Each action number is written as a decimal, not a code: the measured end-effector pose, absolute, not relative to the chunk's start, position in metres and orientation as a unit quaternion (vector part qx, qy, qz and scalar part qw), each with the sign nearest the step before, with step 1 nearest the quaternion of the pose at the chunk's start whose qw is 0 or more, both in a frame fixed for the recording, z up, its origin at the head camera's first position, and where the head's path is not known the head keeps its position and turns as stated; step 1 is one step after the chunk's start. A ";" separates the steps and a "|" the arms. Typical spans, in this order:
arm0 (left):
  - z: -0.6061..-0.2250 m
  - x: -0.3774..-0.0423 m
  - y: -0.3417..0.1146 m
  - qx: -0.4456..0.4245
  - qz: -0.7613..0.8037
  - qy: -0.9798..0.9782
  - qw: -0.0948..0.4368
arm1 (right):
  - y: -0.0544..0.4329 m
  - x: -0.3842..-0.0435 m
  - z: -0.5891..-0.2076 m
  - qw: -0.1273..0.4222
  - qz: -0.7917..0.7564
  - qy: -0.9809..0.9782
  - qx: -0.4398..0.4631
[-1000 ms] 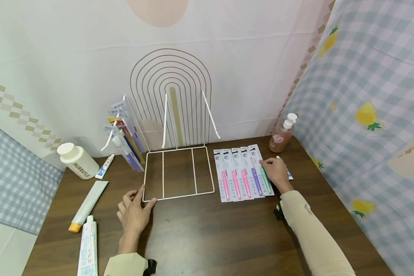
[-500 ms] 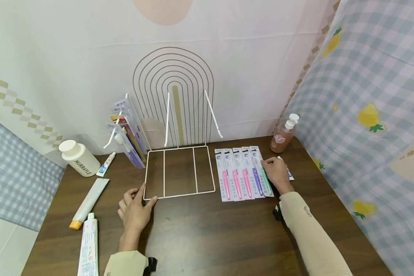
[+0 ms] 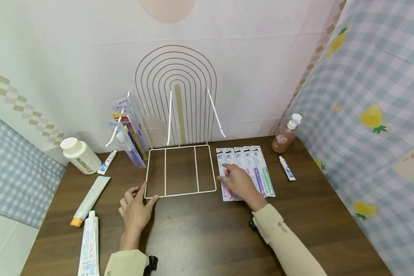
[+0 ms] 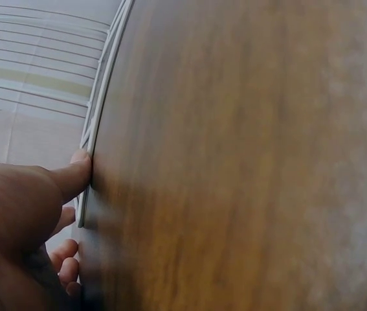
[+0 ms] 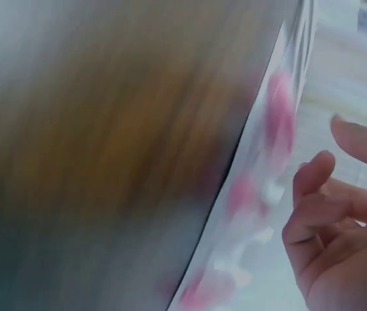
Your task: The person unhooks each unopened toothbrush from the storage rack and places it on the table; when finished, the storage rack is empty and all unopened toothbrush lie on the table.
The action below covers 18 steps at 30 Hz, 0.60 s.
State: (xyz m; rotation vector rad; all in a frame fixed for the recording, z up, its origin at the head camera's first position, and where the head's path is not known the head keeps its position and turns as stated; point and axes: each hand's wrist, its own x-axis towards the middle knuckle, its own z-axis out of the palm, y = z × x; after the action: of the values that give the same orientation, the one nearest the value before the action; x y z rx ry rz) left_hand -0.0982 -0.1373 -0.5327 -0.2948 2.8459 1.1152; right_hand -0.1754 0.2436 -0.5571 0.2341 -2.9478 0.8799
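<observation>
With thumb and index finger, my left hand (image 3: pixel 137 211) holds the front left corner of a white wire display rack (image 3: pixel 179 196). The left wrist view shows its thumb (image 4: pixel 73 175) pressed against the rack's wire. My right hand (image 3: pixel 240 183) hovers over the left end of a row of packaged toothbrushes, thumb and index finger apart and nothing between them. It partly covers the pink toothbrushes (image 3: pixel 229 194); their pink handles (image 5: pixel 279 123) look blurred in the right wrist view. At the row's right end lie a purple toothbrush (image 3: pixel 258 180) and a green toothbrush (image 3: pixel 267 181).
Several packaged toothbrushes (image 3: pixel 132 153) hang on the rack's left hook. Its two other hooks (image 3: pixel 169 119) jut forward bare. Left stand a white bottle (image 3: pixel 84 159) and toothpaste tubes (image 3: pixel 89 245). Right are a pump bottle (image 3: pixel 283 140) and a small tube (image 3: pixel 287 168).
My right hand has left the green toothbrush and moved left over the pink ones, uncovering the small tube. The left hand stays at the rack's corner. The head view has shifted slightly.
</observation>
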 end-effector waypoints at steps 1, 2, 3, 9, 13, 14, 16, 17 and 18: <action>-0.533 -0.098 -0.137 -0.095 0.363 0.926 0.031 | 0.238 -0.176 -0.564 0.023 0.265 -0.960 0.083; -0.534 -0.098 -0.137 -0.094 0.364 0.926 0.024 | 0.233 -0.175 -0.570 0.018 0.246 -0.965 0.086; -0.535 -0.098 -0.137 -0.094 0.365 0.926 0.019 | 0.227 -0.173 -0.569 0.004 0.236 -0.968 0.083; -0.541 -0.097 -0.139 -0.097 0.368 0.925 0.008 | 0.203 -0.162 -0.564 -0.020 0.176 -0.981 0.083; -0.542 -0.098 -0.140 -0.097 0.372 0.923 0.010 | 0.193 -0.147 -0.532 -0.035 0.171 -0.980 0.090; -0.541 -0.099 -0.140 -0.097 0.373 0.923 0.010 | 0.191 -0.144 -0.524 -0.039 0.173 -0.980 0.092; -0.541 -0.101 -0.140 -0.095 0.375 0.922 0.007 | 0.190 -0.142 -0.518 -0.040 0.175 -0.979 0.100; -0.540 -0.102 -0.140 -0.095 0.376 0.922 0.005 | 0.190 -0.142 -0.516 -0.042 0.175 -0.979 0.100; -0.539 -0.102 -0.140 -0.096 0.376 0.922 0.004 | 0.192 -0.145 -0.522 -0.037 0.172 -0.979 0.105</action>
State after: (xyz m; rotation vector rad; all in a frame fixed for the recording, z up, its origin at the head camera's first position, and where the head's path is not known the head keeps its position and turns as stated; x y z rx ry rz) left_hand -0.1023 -0.1402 -0.5385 -0.3011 2.8877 1.1775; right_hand -0.1450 0.1920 -0.5219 0.3378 -3.1499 0.5532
